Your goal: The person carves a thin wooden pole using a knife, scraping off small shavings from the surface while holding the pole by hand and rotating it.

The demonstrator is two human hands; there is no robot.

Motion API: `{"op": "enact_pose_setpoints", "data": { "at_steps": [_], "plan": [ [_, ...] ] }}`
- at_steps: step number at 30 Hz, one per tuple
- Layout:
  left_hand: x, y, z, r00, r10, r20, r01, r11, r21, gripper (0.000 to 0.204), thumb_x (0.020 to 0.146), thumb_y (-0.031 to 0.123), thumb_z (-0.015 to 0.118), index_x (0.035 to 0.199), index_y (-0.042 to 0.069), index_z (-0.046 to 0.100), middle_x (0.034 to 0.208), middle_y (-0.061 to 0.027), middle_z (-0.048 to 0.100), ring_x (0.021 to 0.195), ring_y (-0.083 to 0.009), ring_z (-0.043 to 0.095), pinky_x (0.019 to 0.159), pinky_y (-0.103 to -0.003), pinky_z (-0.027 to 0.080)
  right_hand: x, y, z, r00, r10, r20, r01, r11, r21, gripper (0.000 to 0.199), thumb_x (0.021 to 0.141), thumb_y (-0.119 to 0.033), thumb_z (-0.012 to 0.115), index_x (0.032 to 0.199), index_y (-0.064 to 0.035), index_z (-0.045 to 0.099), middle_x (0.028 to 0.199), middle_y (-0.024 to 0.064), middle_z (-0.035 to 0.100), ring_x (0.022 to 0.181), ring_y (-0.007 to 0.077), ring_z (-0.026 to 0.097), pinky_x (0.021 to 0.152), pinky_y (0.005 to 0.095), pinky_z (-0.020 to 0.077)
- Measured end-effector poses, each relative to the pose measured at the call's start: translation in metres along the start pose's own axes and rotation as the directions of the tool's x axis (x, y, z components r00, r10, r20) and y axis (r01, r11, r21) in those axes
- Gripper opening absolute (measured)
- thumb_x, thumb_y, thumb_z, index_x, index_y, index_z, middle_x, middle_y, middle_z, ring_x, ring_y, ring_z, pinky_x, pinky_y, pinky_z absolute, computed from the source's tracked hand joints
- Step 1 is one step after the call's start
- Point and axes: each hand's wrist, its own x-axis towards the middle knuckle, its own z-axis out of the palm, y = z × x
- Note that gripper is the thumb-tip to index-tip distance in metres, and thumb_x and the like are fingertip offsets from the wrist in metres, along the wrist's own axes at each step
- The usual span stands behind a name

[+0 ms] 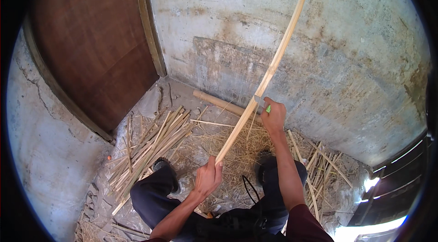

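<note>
The near end of a long pale bamboo strip [275,62] is gripped in the closed left hand [210,177], while a green-handled blade [268,109] is held in the closed right hand [274,115] and set across the strip's middle. The strip is angled from near left to far right, its far end raised before the stained wall [365,59]. Beyond the hands, stick piles are laid at left [153,153] and right [325,167], with shavings [228,147] scattered between.
</note>
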Motion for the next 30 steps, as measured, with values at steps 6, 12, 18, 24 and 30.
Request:
{"op": "enact_pose_setpoints", "data": {
  "at_steps": [6, 12, 18, 24, 30],
  "plan": [
    [-0.001, -0.006, 0.001, 0.999, 0.036, 0.009, -0.035, 0.998, -0.046, 0.021, 0.110, 0.021, 0.061, 0.107, 0.002, 0.053, 0.068, -0.0259, 0.064, 0.065, -0.0521, 0.067, 0.058, -0.059, 0.050, -0.008, 0.005, 0.000, 0.995, -0.096, 0.003, 0.095, 0.988, 0.122, 0.021, 0.077, -0.001, 0.070, 0.097, -0.0040, 0.077, 0.080, 0.0239, 0.071, 0.076, 0.0464, 0.071, 0.069, 0.0536, 0.0554],
    [0.001, 0.000, 0.001, 0.997, 0.078, 0.024, -0.078, 0.997, 0.000, 0.021, 0.110, 0.022, 0.063, 0.110, 0.002, 0.054, 0.068, -0.0239, 0.066, 0.062, -0.0488, 0.069, 0.056, -0.056, 0.051, -0.011, 0.012, -0.013, 0.990, -0.142, 0.025, 0.143, 0.989, -0.046, 0.015, 0.075, -0.011, 0.080, 0.090, -0.0085, 0.079, 0.080, 0.0181, 0.074, 0.073, 0.0424, 0.073, 0.067, 0.0514, 0.0564],
    [-0.013, -0.009, 0.003, 0.997, 0.035, 0.062, -0.034, 0.999, -0.017, 0.021, 0.110, 0.023, 0.064, 0.111, 0.003, 0.057, 0.067, -0.0228, 0.067, 0.059, -0.0458, 0.069, 0.055, -0.053, 0.051, -0.009, 0.007, -0.022, 0.990, -0.104, 0.091, 0.109, 0.993, -0.051, 0.015, 0.074, -0.011, 0.082, 0.088, -0.0092, 0.079, 0.081, 0.0150, 0.075, 0.073, 0.0413, 0.073, 0.067, 0.0503, 0.0559],
    [-0.020, -0.013, 0.008, 0.997, 0.052, 0.065, -0.048, 0.998, -0.051, 0.021, 0.110, 0.022, 0.064, 0.112, 0.003, 0.057, 0.068, -0.0239, 0.066, 0.060, -0.0467, 0.068, 0.055, -0.054, 0.050, -0.006, 0.011, -0.031, 0.990, -0.130, -0.047, 0.126, 0.990, -0.069, 0.020, 0.072, -0.009, 0.081, 0.092, -0.0103, 0.079, 0.076, 0.0145, 0.073, 0.072, 0.0406, 0.072, 0.066, 0.0496, 0.0557],
    [-0.031, -0.018, 0.006, 0.993, 0.098, 0.063, -0.094, 0.993, -0.069, 0.020, 0.110, 0.021, 0.064, 0.112, 0.002, 0.057, 0.069, -0.0255, 0.066, 0.062, -0.0485, 0.068, 0.056, -0.055, 0.050, 0.016, 0.035, -0.053, 0.981, 0.103, -0.163, -0.107, 0.994, -0.014, 0.012, 0.075, -0.002, 0.073, 0.086, -0.0083, 0.071, 0.075, 0.0195, 0.070, 0.073, 0.0446, 0.070, 0.067, 0.0529, 0.0536]
  ]
}}
